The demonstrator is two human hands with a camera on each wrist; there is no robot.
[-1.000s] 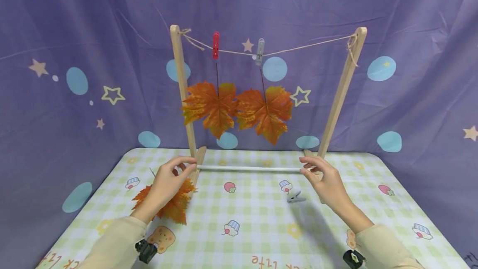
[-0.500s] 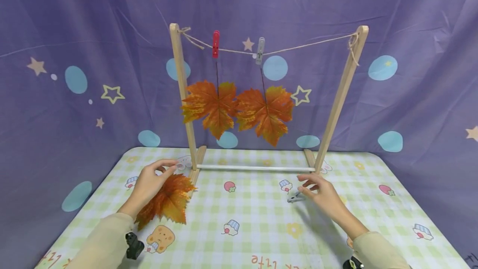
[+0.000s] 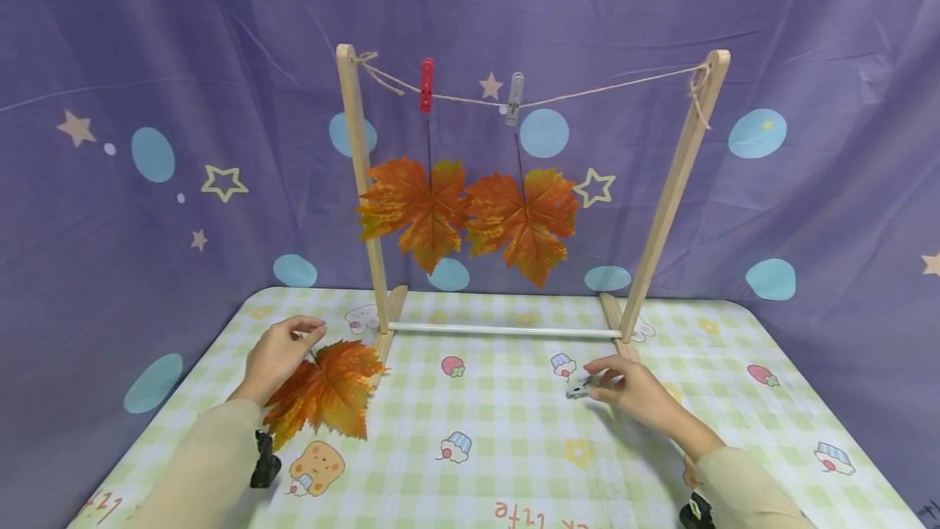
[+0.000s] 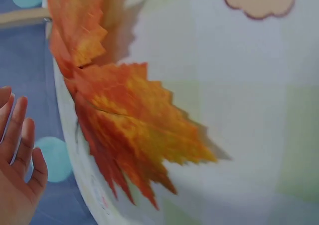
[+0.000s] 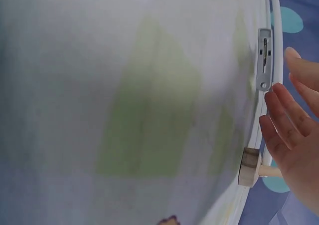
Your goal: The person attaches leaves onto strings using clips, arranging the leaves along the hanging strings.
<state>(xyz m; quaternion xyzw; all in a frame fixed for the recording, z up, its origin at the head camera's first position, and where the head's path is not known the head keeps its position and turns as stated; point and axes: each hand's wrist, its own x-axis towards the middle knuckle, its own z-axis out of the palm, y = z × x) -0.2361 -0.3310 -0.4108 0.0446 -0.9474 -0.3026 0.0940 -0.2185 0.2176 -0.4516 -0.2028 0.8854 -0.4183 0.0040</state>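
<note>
An orange artificial maple leaf (image 3: 330,390) lies at the left of the table, its thin stem pointing up toward my left hand (image 3: 277,357). The fingers of that hand are loosely bent just above the stem; no grip on it shows. In the left wrist view, the leaf (image 4: 129,115) is apart from the hand (image 4: 20,170). A grey clothespin (image 3: 578,388) rests on the table at the fingertips of my right hand (image 3: 635,390). Thumb and fingers are spread near its end. In the right wrist view, the clothespin (image 5: 264,60) sits beside the relaxed fingers of the hand (image 5: 296,130).
A wooden frame (image 3: 671,186) stands at the back, with a white rod (image 3: 507,331) low across it. Along its string (image 3: 602,88), a red clothespin (image 3: 427,86) and a grey clothespin (image 3: 515,99) hold two maple leaves (image 3: 426,206). Behind hangs a purple curtain (image 3: 147,39).
Both hands have left the ends of the white rod. The left hand moved left to the loose leaf's stem; the right came down and nearer to the loose grey clothespin.
</note>
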